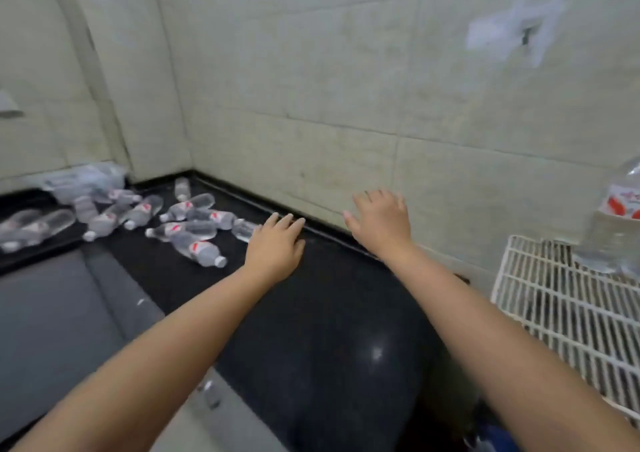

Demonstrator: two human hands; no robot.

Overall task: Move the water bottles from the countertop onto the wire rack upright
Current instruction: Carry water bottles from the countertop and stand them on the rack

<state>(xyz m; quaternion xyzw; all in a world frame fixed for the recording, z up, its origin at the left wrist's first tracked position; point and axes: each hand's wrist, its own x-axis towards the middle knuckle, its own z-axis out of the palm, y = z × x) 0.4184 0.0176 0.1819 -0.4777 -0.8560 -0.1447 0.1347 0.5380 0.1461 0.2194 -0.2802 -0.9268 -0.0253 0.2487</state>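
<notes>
A person's two bare arms stretched forward over a black countertop (339, 313) in a tiled corner, both hands empty and palm-down with fingers loosely spread. The left hand (275, 245) hovered low above the counter near its raised back edge, its fingertips just beside the nearest fallen bottle (244, 229); whether it touched the bottle could not be told. The right hand (379, 221) was held higher, in front of the pale wall tiles (346, 87), well apart from any bottle. A scatter of clear water bottles (180, 223) with red-and-white labels lay on their sides across the counter's far left, toward the corner, with one capped bottle (201, 252) closest to the camera and a crumpled sheet of clear plastic wrap (86, 181) behind the pile. At the right edge, one labelled bottle (616, 223) stood upright on the back corner of a white wire rack (554, 313), blurred at the frame's margin. A grey sink basin (52, 330) sat at lower left, below the counter's front edge.
</notes>
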